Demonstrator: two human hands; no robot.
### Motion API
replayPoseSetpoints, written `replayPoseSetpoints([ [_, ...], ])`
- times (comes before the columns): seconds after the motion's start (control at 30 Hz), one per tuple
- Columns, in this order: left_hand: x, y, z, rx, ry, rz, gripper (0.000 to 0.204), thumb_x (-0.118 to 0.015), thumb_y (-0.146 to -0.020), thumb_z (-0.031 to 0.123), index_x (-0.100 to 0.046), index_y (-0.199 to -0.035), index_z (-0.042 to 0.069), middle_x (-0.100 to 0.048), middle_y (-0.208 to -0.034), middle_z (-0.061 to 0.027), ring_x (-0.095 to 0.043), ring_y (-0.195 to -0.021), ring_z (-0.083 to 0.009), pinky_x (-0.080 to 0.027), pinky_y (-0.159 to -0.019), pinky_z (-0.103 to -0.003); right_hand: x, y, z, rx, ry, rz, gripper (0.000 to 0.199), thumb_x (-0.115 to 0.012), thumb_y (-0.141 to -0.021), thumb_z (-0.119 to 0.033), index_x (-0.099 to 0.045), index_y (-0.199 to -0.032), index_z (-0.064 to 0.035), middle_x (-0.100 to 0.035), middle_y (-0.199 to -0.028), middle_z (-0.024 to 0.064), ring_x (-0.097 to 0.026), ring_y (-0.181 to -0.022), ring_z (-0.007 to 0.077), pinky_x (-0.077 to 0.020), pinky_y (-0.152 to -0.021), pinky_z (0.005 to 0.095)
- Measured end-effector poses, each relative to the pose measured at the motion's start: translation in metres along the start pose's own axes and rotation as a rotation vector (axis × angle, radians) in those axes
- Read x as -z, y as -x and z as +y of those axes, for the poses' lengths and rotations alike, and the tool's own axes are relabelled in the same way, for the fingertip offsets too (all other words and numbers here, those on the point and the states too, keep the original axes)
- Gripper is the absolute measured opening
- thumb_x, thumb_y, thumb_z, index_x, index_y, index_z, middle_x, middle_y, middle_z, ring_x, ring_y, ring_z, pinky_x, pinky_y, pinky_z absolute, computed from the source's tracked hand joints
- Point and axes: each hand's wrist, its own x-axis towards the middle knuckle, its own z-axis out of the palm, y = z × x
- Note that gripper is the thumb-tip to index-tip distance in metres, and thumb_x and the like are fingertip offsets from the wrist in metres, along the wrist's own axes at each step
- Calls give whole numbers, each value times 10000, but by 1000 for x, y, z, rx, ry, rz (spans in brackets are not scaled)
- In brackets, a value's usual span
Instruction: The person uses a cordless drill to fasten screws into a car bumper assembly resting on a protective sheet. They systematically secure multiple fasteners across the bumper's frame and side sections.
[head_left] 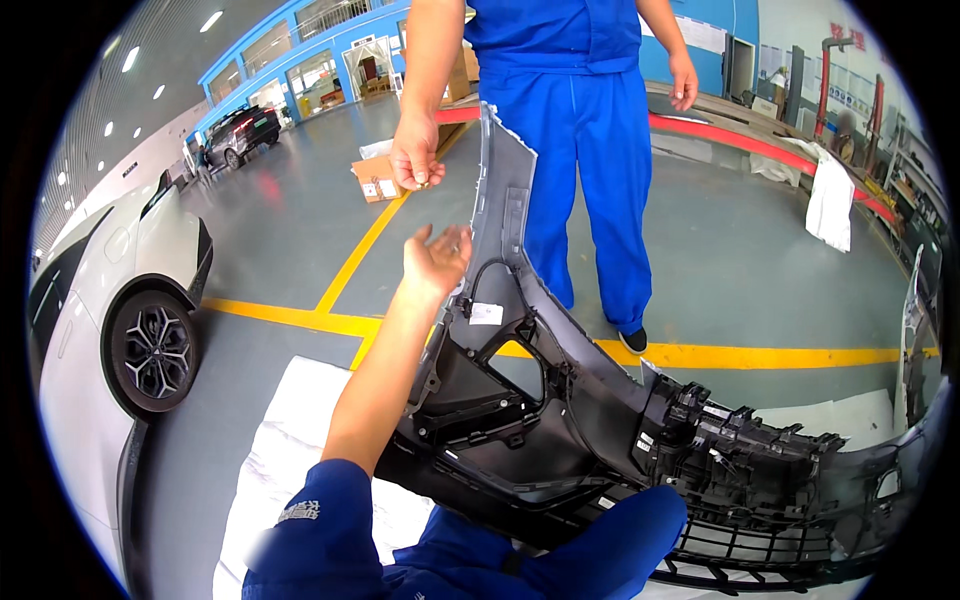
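My left hand [437, 258] is raised with the palm up and the fingers spread, and nothing lies in it. Just above it hangs a co-worker's hand [414, 155], pinching a small brass-coloured part [424, 184] between its fingertips. The co-worker stands in blue work clothes [590, 150] behind a dark grey car bumper [560, 420]. The bumper lies inner side up in front of me, and one end of it rises beside my left hand. My right hand is hidden; only a blue sleeve [600, 530] shows at the bumper's near edge.
A white padded sheet [290, 430] lies under the bumper. A white car [110, 300] stands close on the left. Yellow floor lines [300, 316] cross the grey floor. Cardboard boxes [377, 177] sit further back, and white panels [830, 200] lean at the right.
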Motion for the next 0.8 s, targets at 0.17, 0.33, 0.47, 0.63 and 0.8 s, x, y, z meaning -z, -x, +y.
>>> replayPoseSetpoints([
  [0.17, -35, -10, 23, -106, -53, -51, 549, -416, -1073, 323, -337, -1452, -65, -420, -1405, -207, -538, -1166, -315, -519, -983, -374, 12, 8, -13, 6, -39, 25, 452, -674, -902, -163, -571, -1300, 27, -644, -1176, 153, -620, -1005, 236, -505, -891, 363],
  [0.33, -47, 0, 32, -139, -178, -130, 570, -401, -1076, 369, -345, -1447, -61, -419, -1438, -180, -531, -1204, -304, -519, -976, -352, 21, 16, -23, 23, -58, 35, 460, -667, -901, -155, -565, -1310, 29, -640, -1188, 153, -618, -997, 229, -505, -882, 358],
  [0.47, -55, 4, 38, -171, -172, -181, 477, -357, -1089, 301, -399, -1408, -50, -462, -1404, -165, -547, -1171, -291, -523, -967, -346, 26, 23, -34, 34, -72, 42, 466, -662, -900, -149, -560, -1318, 30, -638, -1198, 153, -617, -991, 224, -505, -875, 355],
  [0.63, -49, 10, 53, -181, -207, -177, 402, -314, -1090, 209, -439, -1347, -74, -488, -1374, -178, -572, -1112, -290, -532, -943, -347, 41, 36, -43, 32, -96, 66, 474, -655, -899, -141, -554, -1328, 32, -634, -1211, 152, -614, -983, 218, -504, -866, 351],
  [0.8, -13, 30, 36, -126, -236, -94, 325, -414, -1024, 2, -392, -1292, -180, -453, -1331, -246, -581, -1162, -347, -550, -1019, -352, 66, 54, -45, 47, -127, 121, 482, -648, -897, -134, -548, -1338, 35, -631, -1223, 152, -612, -976, 212, -504, -858, 346],
])
